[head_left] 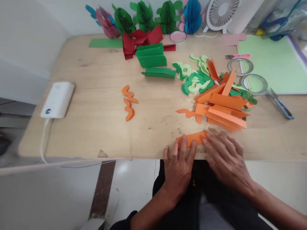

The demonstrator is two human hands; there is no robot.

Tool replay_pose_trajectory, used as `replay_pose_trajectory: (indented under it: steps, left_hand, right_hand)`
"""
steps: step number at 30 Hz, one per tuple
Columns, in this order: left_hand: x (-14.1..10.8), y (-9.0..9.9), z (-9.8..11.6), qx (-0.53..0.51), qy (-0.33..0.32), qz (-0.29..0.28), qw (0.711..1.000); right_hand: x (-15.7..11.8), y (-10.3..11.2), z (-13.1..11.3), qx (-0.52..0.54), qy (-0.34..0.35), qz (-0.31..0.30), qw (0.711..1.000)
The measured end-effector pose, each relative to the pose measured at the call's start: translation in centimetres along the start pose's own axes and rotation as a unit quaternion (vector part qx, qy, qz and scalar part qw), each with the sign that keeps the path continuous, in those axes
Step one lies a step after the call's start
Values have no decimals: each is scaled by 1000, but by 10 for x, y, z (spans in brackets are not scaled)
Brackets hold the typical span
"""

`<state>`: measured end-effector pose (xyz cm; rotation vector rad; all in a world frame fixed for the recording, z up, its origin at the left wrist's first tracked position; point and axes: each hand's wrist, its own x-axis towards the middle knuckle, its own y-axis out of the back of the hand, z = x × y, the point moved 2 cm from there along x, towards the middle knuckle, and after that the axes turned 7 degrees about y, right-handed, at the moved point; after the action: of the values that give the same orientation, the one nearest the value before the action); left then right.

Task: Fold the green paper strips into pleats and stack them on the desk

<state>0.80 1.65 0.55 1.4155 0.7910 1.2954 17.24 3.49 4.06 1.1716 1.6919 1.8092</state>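
A folded orange paper strip [193,138] lies at the table's front edge. My left hand [178,163] rests its spread fingertips on the strip's left and middle part. Stretched out and slightly blurred, the fingers of my right hand [225,156] lie flat over the strip's right end, hiding it. Just beyond is a heap of folded orange paper pieces [226,102], with a wavy orange cutout [187,112] at its left side. Two more orange cutouts [129,108] lie apart on the left. Neither hand grips anything.
Green cutouts [195,80] lie behind the orange heap. Folded green paper [151,56] and red paper [141,38] sit farther back. Scissors [279,103], tape rolls [254,83] and a light green sheet [275,64] are right. A white power bank [59,99] with cable is left; a fan [223,12] stands behind.
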Motion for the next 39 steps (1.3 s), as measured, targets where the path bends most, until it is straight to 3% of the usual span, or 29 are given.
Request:
replay_pose_trajectory:
  steps: [4,10,13,16,23,34,39]
  left_hand:
    - [0,-3,0,-4,4,10,1000]
    - [-1,-4,0,-12,9,0,1000]
    - [-1,-3,-1,-16,11,-11,1000]
    - [-1,-1,0,-13,7,-21,1000]
    - [1,2,1,4,4,-5,1000]
    - [-23,12,-36,44,40,-17,998]
    - [-23,29,-41,-45,53,-58,996]
  right_hand:
    - [-4,5,14,22,-45,31,998]
    - [21,6,23,14,-113,32,993]
    - [25,7,14,3,-69,52,996]
    - [19,4,2,35,-1,35,999]
    - [5,-10,2,32,43,-3,999]
    - [6,-9,1,39,33,3,999]
    - [5,-8,2,45,37,21,998]
